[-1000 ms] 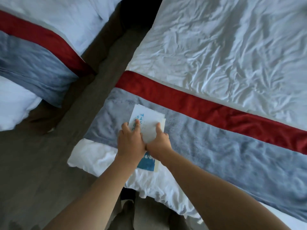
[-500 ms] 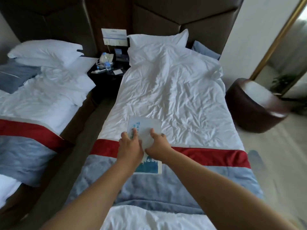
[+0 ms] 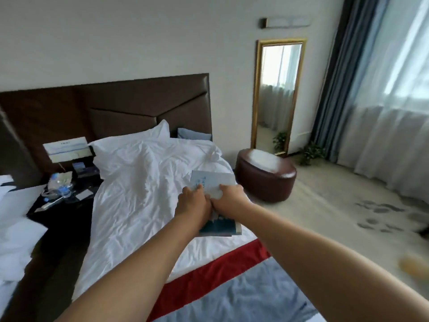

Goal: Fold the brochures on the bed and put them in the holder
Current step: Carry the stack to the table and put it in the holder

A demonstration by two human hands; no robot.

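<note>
Head view: blue writing on the pale far half of the brochure [image 3: 212, 181] is too blurred to read, and so is the print on a white-and-blue card [image 3: 66, 147] standing on the dark nightstand [image 3: 58, 212]. The left hand [image 3: 193, 203] and right hand [image 3: 228, 197] touch side by side and hold the brochure, fingers laid on top. Their thumbs and its middle are hidden. It sits over the white part of the bed [image 3: 139, 194], near the right edge, long axis running away from the person, dark blue picture end nearest.
</note>
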